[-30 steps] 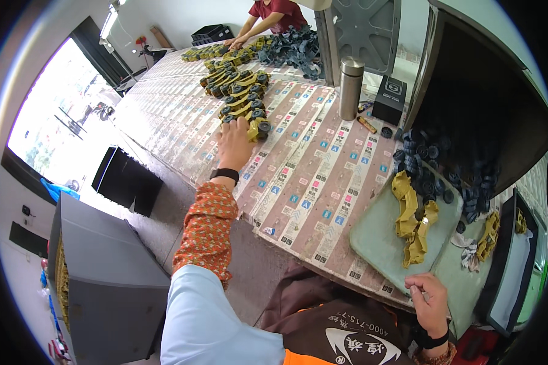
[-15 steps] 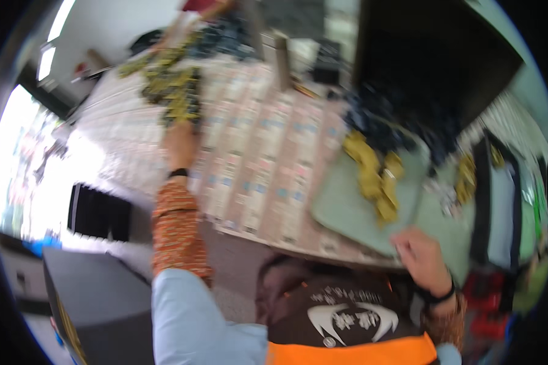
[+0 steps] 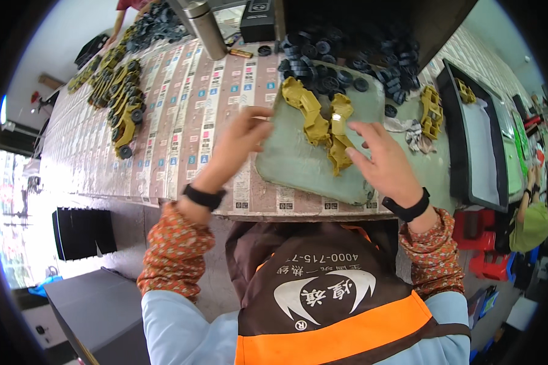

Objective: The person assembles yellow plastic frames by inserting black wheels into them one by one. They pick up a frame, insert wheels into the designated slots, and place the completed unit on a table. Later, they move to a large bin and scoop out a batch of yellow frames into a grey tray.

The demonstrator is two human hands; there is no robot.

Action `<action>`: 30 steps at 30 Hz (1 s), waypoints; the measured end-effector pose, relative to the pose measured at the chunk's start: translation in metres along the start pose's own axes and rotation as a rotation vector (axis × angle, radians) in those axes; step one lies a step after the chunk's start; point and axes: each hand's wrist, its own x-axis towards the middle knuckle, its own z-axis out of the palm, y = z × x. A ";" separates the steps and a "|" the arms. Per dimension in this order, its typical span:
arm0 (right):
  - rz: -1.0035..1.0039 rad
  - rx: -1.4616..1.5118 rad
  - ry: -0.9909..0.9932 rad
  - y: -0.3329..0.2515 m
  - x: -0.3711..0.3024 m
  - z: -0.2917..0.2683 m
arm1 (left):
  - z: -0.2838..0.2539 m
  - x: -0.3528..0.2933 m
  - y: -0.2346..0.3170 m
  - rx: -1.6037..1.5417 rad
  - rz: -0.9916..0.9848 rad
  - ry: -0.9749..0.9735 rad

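My left hand (image 3: 238, 145) is over the left edge of a pale green board (image 3: 292, 167), fingers apart and holding nothing. Across from it, my right hand (image 3: 380, 157) hovers at the yellow plastic parts, thumb and fingers spread, with no part in its grasp. These parts look like toy vehicle bodies: a longer yellow row (image 3: 304, 109) on the left, and a yellow part (image 3: 341, 112) beside my right fingers with another yellow part (image 3: 339, 155) below it. Small black wheels (image 3: 313, 58) are heaped at the board's far edge, some lying on it.
Yellow bodies with black wheels (image 3: 125, 109) are piled at the left. A steel flask (image 3: 205, 30) and black box (image 3: 257, 21) stand at the back. Right of the board are a yellow stack (image 3: 431, 112), a crumpled cloth (image 3: 417, 135) and a black-rimmed tray (image 3: 453, 152). Another person (image 3: 530, 222) sits far right.
My left hand has left the wheeled yellow pile and come right to the board. My right hand has risen from the board's near edge to the yellow parts. The view has shifted.
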 end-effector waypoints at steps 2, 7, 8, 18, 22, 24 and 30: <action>-0.075 -0.098 -0.016 -0.003 0.007 0.015 | 0.038 0.010 -0.004 0.030 0.003 0.026; -0.165 0.027 -0.087 -0.002 0.013 0.038 | 0.104 0.057 -0.033 0.100 0.119 0.242; -0.109 0.034 -0.089 0.003 0.010 0.039 | 0.117 0.062 -0.028 0.284 0.216 0.360; 0.121 0.041 -0.126 0.099 0.077 -0.004 | 0.076 0.029 -0.011 -0.095 -0.186 0.269; -0.087 -0.425 0.050 0.138 0.111 0.000 | 0.056 0.009 0.001 -0.468 -0.241 0.096; -0.027 -0.413 -0.059 0.132 0.119 0.008 | 0.041 0.003 -0.011 -0.670 -0.370 0.035; -0.078 -0.463 -0.024 0.155 0.113 0.028 | 0.026 -0.044 0.003 -0.992 -0.256 -0.108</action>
